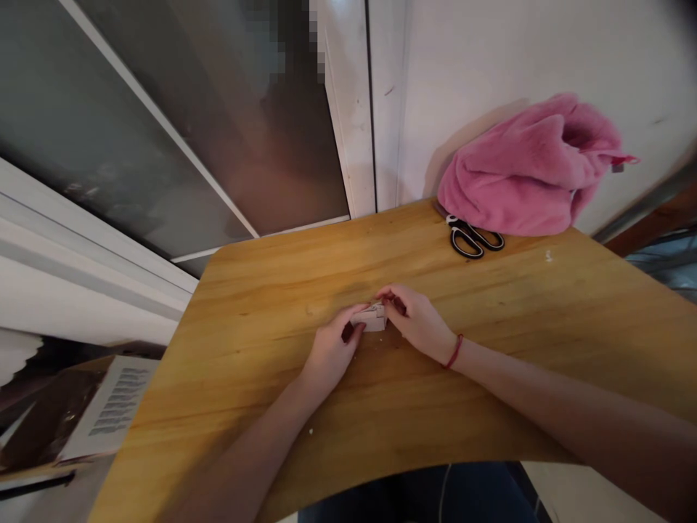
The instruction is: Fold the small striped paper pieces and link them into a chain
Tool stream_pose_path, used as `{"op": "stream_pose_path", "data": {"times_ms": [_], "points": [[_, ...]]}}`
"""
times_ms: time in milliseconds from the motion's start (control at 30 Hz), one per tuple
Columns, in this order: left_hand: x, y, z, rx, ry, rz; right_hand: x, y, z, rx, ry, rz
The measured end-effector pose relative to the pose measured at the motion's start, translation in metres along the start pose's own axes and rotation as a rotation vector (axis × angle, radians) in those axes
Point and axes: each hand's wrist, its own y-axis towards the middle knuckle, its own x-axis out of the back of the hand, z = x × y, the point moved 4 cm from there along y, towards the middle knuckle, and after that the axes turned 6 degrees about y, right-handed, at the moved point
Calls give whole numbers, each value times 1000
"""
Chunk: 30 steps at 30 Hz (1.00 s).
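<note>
A small whitish, box-like piece (372,319) sits between my hands, low over the middle of the wooden table (261,290). Its exact kind is too small to make out. My left hand (333,343) grips its left end, thumb in front and fingers behind. At the right end, my right hand (417,319) has its thumb and fingertips closed on the piece's upper corner. A red string bracelet (455,351) circles my right wrist. Small white crumbs (311,431) are scattered on the wood around my hands.
Black-handled scissors (471,238) lie at the table's back, partly under a pink plush bundle (523,174) leaning by the wall. Frosted glass panels (218,109) stand behind the table. An open cardboard box (117,399) is to the left, below the table edge.
</note>
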Motion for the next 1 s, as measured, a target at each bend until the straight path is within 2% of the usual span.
{"op": "stream_pose_path", "data": {"times_ms": [233,467,633,867,1000], "points": [[0,-2,2,-7,2,0,2,-1,1,20,-61,20],[3,0,0,20,1,-44,-5,0,2,86,29,125],[3,1,1,29,-8,-30,-4,0,5,93,-21,131],[3,0,3,-64,56,-24,-4,-5,8,222,-96,276],[3,0,4,-36,43,18,-6,-4,4,238,-75,300]]}}
